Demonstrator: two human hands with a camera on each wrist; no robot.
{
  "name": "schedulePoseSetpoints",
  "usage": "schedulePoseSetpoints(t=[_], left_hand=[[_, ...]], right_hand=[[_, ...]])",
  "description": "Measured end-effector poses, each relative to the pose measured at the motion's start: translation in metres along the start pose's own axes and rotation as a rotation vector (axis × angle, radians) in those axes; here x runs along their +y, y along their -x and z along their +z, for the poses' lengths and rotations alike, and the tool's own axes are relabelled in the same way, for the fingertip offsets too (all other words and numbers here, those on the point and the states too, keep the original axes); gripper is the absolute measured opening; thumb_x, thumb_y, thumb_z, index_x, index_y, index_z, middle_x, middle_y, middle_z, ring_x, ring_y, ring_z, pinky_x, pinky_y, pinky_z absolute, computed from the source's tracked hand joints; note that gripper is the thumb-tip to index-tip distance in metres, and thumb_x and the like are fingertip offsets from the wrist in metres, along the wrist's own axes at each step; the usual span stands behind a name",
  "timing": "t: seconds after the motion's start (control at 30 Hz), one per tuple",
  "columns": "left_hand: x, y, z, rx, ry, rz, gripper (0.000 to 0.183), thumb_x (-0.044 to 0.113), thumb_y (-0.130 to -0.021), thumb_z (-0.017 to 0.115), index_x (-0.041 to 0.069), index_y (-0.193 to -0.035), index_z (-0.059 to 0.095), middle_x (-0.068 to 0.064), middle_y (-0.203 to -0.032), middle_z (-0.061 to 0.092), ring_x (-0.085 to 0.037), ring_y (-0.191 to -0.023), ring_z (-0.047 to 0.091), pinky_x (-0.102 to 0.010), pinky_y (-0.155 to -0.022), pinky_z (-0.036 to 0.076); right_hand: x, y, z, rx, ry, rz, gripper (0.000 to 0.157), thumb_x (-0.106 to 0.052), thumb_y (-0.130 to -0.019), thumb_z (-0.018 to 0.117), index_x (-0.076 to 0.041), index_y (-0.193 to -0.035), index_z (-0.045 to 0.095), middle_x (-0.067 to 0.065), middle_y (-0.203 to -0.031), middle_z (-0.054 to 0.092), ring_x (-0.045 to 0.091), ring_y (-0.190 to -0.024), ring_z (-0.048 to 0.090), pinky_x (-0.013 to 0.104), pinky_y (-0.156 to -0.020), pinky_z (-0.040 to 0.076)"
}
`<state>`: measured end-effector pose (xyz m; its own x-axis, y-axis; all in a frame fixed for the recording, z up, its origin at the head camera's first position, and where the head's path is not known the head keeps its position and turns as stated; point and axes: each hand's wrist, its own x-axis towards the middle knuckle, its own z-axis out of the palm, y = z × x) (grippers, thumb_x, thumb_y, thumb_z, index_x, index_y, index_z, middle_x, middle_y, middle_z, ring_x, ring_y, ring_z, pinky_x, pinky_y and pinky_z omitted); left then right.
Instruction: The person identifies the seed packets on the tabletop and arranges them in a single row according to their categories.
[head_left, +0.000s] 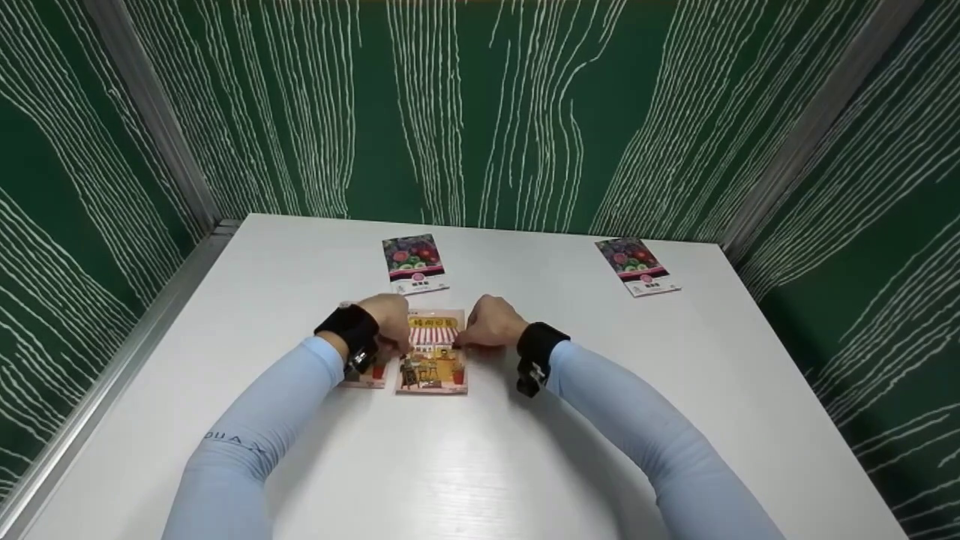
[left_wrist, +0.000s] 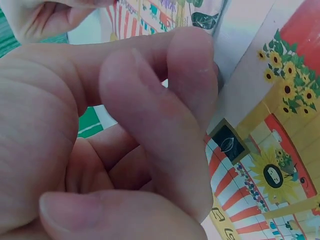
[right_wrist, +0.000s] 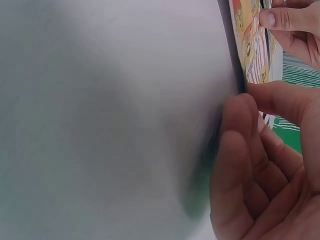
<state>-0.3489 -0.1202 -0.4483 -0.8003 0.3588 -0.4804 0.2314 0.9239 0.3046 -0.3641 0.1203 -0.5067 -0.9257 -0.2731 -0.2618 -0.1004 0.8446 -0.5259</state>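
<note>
A flat rectangular card (head_left: 431,371) printed with a shop front and striped awning lies in the middle of the white table. At its left edge my left hand (head_left: 390,319) has curled fingers, and the right wrist view shows that thumb lying on the card face. My right hand (head_left: 491,324) pinches the right edge between thumb and index finger. A second shop card (head_left: 373,381) sits just to the left, partly covered by my left hand and wrist; its sunflower print (left_wrist: 287,90) shows large in the left wrist view.
Behind the shop cards lies a dark card with colourful fruit pictures (head_left: 415,262). A matching fruit card (head_left: 637,266) is at the back right. Green panels with white wavy lines (head_left: 510,112) stand at the table's back and sides, with metal posts at the corners.
</note>
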Motion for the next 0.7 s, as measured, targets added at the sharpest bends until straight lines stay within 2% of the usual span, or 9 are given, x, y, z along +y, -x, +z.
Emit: schedulePoseSetpoints(t=[0.2, 0.3, 0.43, 0.5, 0.53, 0.57, 0.63, 0.67, 0.7], left_hand=[[0.004, 0.000, -0.002, 0.009, -0.035, 0.003, 0.036, 0.003, -0.085, 0.075, 0.015, -0.053, 0.062, 0.007, -0.048, 0.050, -0.013, -0.049, 0.046, -0.026, -0.051, 0.039], [0.004, 0.001, -0.001, 0.005, -0.022, -0.004, 0.035, 0.002, -0.085, 0.075, 0.015, -0.054, 0.065, 0.007, -0.048, 0.051, -0.012, -0.049, 0.048, -0.026, -0.050, 0.040], [0.003, 0.002, 0.000, 0.007, -0.004, -0.009, 0.034, 0.003, -0.086, 0.076, 0.014, -0.056, 0.064, 0.007, -0.049, 0.052, -0.012, -0.049, 0.048, -0.025, -0.050, 0.041], [0.004, 0.002, -0.001, 0.003, 0.002, -0.017, 0.033, 0.002, -0.085, 0.077, 0.014, -0.057, 0.065, 0.006, -0.050, 0.053, -0.012, -0.048, 0.049, -0.026, -0.049, 0.042], [0.005, 0.001, -0.002, 0.002, 0.003, -0.021, 0.033, 0.002, -0.084, 0.078, 0.014, -0.057, 0.064, 0.006, -0.050, 0.053, -0.012, -0.048, 0.049, -0.025, -0.050, 0.042], [0.005, -0.001, -0.003, 0.001, 0.002, -0.023, 0.031, 0.001, -0.082, 0.077, 0.014, -0.057, 0.064, 0.005, -0.051, 0.053, -0.012, -0.048, 0.049, -0.026, -0.050, 0.042], [0.003, -0.008, -0.005, 0.005, 0.012, -0.020, 0.028, 0.000, -0.079, 0.076, 0.013, -0.057, 0.065, 0.003, -0.052, 0.054, -0.014, -0.049, 0.048, -0.028, -0.051, 0.043], [0.001, -0.009, -0.005, 0.030, 0.008, -0.004, 0.026, 0.002, -0.080, 0.075, 0.012, -0.058, 0.066, 0.002, -0.053, 0.055, -0.016, -0.050, 0.050, -0.030, -0.052, 0.043], [-0.013, -0.028, -0.001, 0.068, 0.010, 0.030, 0.026, 0.006, -0.080, 0.076, 0.014, -0.059, 0.063, 0.003, -0.054, 0.054, -0.016, -0.051, 0.048, -0.031, -0.053, 0.042]], right_hand=[[0.010, -0.019, 0.004, -0.015, 0.011, 0.027, 0.035, -0.044, -0.082, 0.097, -0.014, -0.072, 0.082, -0.005, -0.062, 0.070, 0.012, -0.059, 0.062, 0.029, -0.054, 0.047], [0.007, -0.014, 0.003, -0.004, 0.007, 0.041, 0.035, -0.045, -0.082, 0.098, -0.014, -0.078, 0.083, -0.005, -0.066, 0.071, 0.012, -0.061, 0.062, 0.027, -0.055, 0.047], [0.010, -0.017, 0.005, 0.020, 0.007, 0.023, 0.039, -0.047, -0.081, 0.099, -0.011, -0.082, 0.083, -0.003, -0.068, 0.072, 0.014, -0.064, 0.062, 0.029, -0.057, 0.047], [0.023, -0.034, 0.011, 0.021, 0.017, 0.005, 0.039, -0.049, -0.078, 0.099, -0.013, -0.079, 0.082, -0.004, -0.067, 0.072, 0.013, -0.064, 0.063, 0.029, -0.057, 0.048], [0.023, -0.034, 0.011, 0.029, 0.031, -0.007, 0.040, -0.050, -0.077, 0.099, -0.013, -0.080, 0.082, -0.004, -0.068, 0.073, 0.013, -0.065, 0.064, 0.029, -0.058, 0.049], [0.023, -0.037, 0.011, 0.020, 0.033, 0.003, 0.039, -0.049, -0.078, 0.098, -0.013, -0.080, 0.082, -0.003, -0.069, 0.074, 0.013, -0.065, 0.065, 0.029, -0.058, 0.049], [0.012, -0.028, 0.003, -0.001, 0.026, 0.034, 0.034, -0.043, -0.080, 0.095, -0.012, -0.081, 0.082, -0.001, -0.068, 0.074, 0.015, -0.065, 0.065, 0.029, -0.058, 0.049], [0.006, -0.022, -0.001, -0.009, 0.016, 0.040, 0.033, -0.042, -0.081, 0.094, -0.011, -0.081, 0.083, -0.001, -0.068, 0.072, 0.015, -0.064, 0.064, 0.030, -0.058, 0.048], [0.002, -0.017, -0.005, -0.008, 0.004, 0.038, 0.032, -0.040, -0.083, 0.092, -0.010, -0.080, 0.083, -0.001, -0.066, 0.071, 0.015, -0.063, 0.063, 0.030, -0.058, 0.047]])
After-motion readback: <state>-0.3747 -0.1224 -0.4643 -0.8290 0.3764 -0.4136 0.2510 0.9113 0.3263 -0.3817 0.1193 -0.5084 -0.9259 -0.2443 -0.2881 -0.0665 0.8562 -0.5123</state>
